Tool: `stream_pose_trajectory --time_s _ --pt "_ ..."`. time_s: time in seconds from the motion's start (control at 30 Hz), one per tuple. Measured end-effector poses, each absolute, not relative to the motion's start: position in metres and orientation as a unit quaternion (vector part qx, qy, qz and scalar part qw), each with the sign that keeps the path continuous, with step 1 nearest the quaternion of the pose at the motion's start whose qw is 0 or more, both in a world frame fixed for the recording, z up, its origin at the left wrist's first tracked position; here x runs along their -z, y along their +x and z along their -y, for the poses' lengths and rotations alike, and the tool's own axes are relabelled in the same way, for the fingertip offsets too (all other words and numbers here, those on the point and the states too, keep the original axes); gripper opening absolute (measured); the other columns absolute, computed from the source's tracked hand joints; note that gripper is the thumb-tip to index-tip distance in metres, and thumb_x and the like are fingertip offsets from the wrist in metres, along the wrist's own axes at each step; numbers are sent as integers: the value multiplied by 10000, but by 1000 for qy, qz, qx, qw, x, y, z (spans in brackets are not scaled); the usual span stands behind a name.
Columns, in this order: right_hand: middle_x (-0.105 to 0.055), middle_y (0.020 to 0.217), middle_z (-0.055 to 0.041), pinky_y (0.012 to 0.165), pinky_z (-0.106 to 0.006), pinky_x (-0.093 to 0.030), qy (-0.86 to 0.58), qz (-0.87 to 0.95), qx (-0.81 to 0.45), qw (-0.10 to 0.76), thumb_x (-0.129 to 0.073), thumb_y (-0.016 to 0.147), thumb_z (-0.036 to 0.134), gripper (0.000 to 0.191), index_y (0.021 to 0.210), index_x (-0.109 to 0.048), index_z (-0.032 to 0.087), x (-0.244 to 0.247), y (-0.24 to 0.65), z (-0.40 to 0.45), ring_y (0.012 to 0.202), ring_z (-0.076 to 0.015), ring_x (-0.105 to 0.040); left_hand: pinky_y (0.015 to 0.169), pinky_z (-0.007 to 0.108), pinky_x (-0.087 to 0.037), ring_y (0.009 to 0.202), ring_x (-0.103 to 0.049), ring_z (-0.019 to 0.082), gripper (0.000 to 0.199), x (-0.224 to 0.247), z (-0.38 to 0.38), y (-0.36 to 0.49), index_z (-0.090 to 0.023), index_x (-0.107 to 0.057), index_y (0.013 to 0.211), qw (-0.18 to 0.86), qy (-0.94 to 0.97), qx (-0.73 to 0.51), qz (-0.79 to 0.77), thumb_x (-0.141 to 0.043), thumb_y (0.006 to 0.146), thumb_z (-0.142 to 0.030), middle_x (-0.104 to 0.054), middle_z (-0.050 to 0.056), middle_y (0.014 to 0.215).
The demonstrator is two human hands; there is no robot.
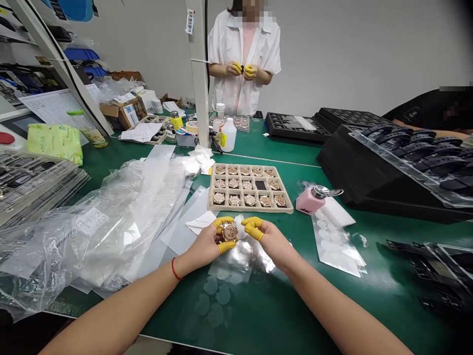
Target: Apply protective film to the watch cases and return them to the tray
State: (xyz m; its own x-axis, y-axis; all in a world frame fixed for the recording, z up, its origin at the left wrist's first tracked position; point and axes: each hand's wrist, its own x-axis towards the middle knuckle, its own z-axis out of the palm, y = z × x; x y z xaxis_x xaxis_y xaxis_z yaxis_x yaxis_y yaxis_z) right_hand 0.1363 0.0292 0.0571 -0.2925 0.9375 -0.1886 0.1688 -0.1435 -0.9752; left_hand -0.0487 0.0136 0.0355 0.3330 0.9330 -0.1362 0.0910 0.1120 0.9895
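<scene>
My left hand (218,237), with yellow finger cots, grips a round rose-gold watch case (229,231) by its edges. Its flat round face is turned toward me. Close on its right, my right hand (258,229), also in yellow finger cots, pinches a crumpled white cloth (242,227) beside the case. Beyond both hands lies a beige compartment tray (251,209) holding several similar watch cases, with one compartment in the middle row showing a dark bottom. Under the hands are clear plastic bags (236,261), and nearer me are several round translucent films (216,314).
Plastic sheeting (111,222) covers the left side. A pink pump bottle (310,199) stands right of the tray, near a sheet of round films (332,236). Black trays (369,172) with straps fill the right. A person (244,59) stands across the table; a white post (199,74) rises at centre.
</scene>
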Motion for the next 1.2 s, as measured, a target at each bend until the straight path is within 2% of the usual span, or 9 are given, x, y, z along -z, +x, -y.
stream_pose_trajectory --time_s 0.2,0.4,0.9,1.0,1.1,1.2 --pt "-631 751 -12 748 -298 -409 -450 494 -671 322 -628 707 444 267 734 -641 179 -52 120 -20 790 -175 -543 737 312 -505 856 -616 191 509 -32 -5 -45 -231 -456 1195 587 593 -342 -432 -653 725 -227 -633 57 1023" --pt "-584 700 11 703 -289 -400 -464 506 -649 327 -626 712 429 239 681 -611 193 -52 121 -19 708 -152 -501 762 319 -503 883 -616 200 509 -31 -5 -46 -231 -467 1199 576 598 -346 -436 -655 726 -231 -633 62 1058" --pt "-588 706 3 704 -294 -412 -474 540 -614 328 -598 742 411 234 686 -593 184 -49 118 -18 714 -155 -524 799 346 -505 915 -614 213 527 -26 -6 -47 -232 -450 1215 570 610 -342 -432 -644 726 -192 -616 71 1086" --pt "-628 806 -23 747 -325 -421 -494 630 -511 314 -542 793 354 181 759 -611 190 -49 123 -19 795 -183 -550 807 347 -502 912 -611 204 526 -28 -6 -47 -237 -455 1211 578 601 -345 -431 -650 725 -188 -609 67 1096" --pt "-644 943 -62 816 -379 -396 -505 751 -297 303 -495 827 275 160 858 -632 198 -50 139 -24 907 -225 -537 813 341 -497 918 -607 198 524 -33 -7 -47 -239 -470 1188 606 567 -358 -428 -680 710 -198 -603 60 1083" --pt "-631 994 -115 793 -411 -385 -541 804 -114 220 -512 823 249 201 967 -634 180 -44 162 -33 917 -270 -515 832 363 -493 893 -625 193 566 -39 -6 -48 -234 -446 1189 703 490 -345 -382 -715 691 -224 -612 47 994"
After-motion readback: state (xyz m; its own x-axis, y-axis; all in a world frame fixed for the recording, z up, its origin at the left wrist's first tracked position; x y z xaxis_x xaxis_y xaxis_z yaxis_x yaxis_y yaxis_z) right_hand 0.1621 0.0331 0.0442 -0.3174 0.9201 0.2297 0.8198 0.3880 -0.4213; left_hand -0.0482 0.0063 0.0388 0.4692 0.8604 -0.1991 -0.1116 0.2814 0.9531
